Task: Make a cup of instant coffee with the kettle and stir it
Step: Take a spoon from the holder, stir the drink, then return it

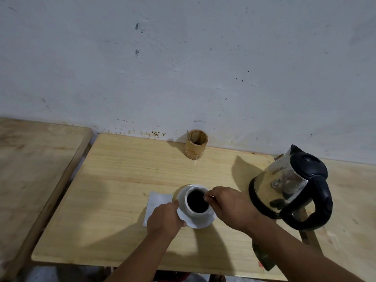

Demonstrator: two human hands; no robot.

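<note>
A white cup [196,212] full of dark coffee stands on a white saucer [200,221] near the front of the wooden table [122,180]. My left hand [164,218] grips the saucer's left rim. My right hand [230,206] hovers at the cup's right edge, fingers pinched on a thin spoon handle [211,197] that dips into the coffee; the bowl of the spoon is hidden. The steel kettle [289,188] with a black lid and handle stands just right of my right hand.
A white paper sachet [156,202] lies flat left of the saucer, partly under my left hand. A round bamboo holder [195,147] stands at the back by the wall. A second wooden table [36,163] sits to the left across a narrow gap.
</note>
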